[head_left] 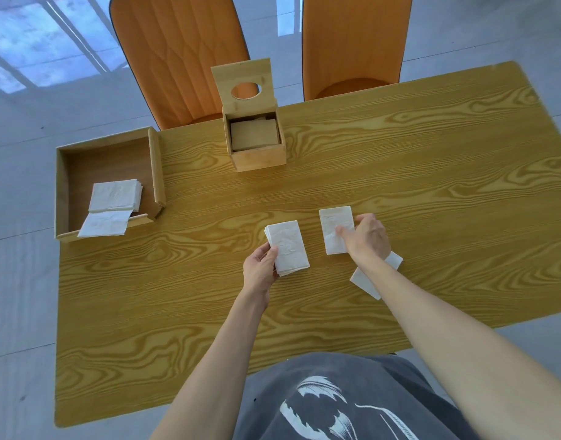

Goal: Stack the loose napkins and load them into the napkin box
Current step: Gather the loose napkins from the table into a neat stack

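A small stack of white napkins (pixel 288 246) lies on the wooden table (pixel 399 185), and my left hand (pixel 260 269) grips its lower left corner. To its right lies a single folded napkin (pixel 334 227); my right hand (pixel 366 238) rests on its right edge with thumb and fingers pinching it. Another napkin (pixel 372 281) lies partly hidden under my right wrist. The wooden napkin box (pixel 257 154) stands at the back of the table with its lid, which has a round hole, raised upright. Inside the box shows a flat brownish layer.
A shallow wooden tray (pixel 66 192) at the table's left edge holds two more white napkin piles (pixel 115 195), one hanging over its front rim. Two orange chairs (pixel 180 55) stand behind the table. My grey shirt fills the bottom of the view.
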The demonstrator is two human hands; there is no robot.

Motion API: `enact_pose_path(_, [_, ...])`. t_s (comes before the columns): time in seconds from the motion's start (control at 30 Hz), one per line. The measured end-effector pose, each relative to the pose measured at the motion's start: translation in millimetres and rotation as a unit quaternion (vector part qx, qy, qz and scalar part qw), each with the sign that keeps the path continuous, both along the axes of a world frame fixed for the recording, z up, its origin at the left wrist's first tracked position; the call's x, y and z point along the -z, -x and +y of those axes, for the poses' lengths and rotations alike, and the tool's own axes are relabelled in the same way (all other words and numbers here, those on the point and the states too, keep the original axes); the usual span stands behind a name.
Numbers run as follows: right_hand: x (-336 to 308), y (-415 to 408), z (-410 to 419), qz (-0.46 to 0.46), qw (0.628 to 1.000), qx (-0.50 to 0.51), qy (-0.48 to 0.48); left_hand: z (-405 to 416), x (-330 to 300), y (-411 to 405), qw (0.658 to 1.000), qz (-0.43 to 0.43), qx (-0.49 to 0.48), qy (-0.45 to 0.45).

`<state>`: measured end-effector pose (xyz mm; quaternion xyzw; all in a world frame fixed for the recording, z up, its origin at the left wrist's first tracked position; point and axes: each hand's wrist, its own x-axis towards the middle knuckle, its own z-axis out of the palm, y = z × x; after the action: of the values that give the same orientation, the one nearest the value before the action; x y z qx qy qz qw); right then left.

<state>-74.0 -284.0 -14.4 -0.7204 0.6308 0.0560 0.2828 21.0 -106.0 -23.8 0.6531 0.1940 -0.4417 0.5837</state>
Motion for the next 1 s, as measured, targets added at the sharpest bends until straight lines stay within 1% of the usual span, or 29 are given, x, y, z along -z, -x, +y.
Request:
enact_pose_path(0.1, [-1.5,1.2,-2.6,-0.011,1.0,-0.009,-0.006,-2.8,-1.0,3.1,1.0,0.001,0.0,0.006])
enact_pose_path(0.2, [-1.3,4.3,-3.8,-0.037,0.999,-0.024,0.01,-5.1,-0.9,5.9,1.0,0.003,-0.003,0.004])
enact_pose_path(0.43, [-3.7,12.1,-6.2,-0.177,0.984,0.002,-0.029,-9.8,0.1,9.3,1.0,-0.001,-0.019,0.003])
enact_pose_path(0.53, [-2.1,13.1,-4.3,-0.246,0.965,0.023,-0.086,-10.8,1.0,11.2,1.0,-0.011,-0.026,-0.005])
enact_pose_path(0.67, [0.8,8.3,7.3,-0.333,0.918,0.053,-0.209,-11.5,2.8,12.6,0.999,-0.019,-0.036,-0.008])
enact_pose_path(0.77, [5.2,2.5,21.7,-0.344,0.899,0.038,-0.27,-10.9,2.8,14.9,0.999,-0.024,-0.039,0.002])
enact_pose_path(0.83, [10.1,-0.4,30.4,-0.341,0.895,0.023,-0.285,-10.7,2.0,16.9,0.999,-0.03,-0.039,0.009])
enact_pose_path(1.0, [23.2,-4.8,43.8,-0.291,0.92,-0.028,-0.261,-9.0,0.5,19.1,0.998,-0.02,-0.051,0.02])
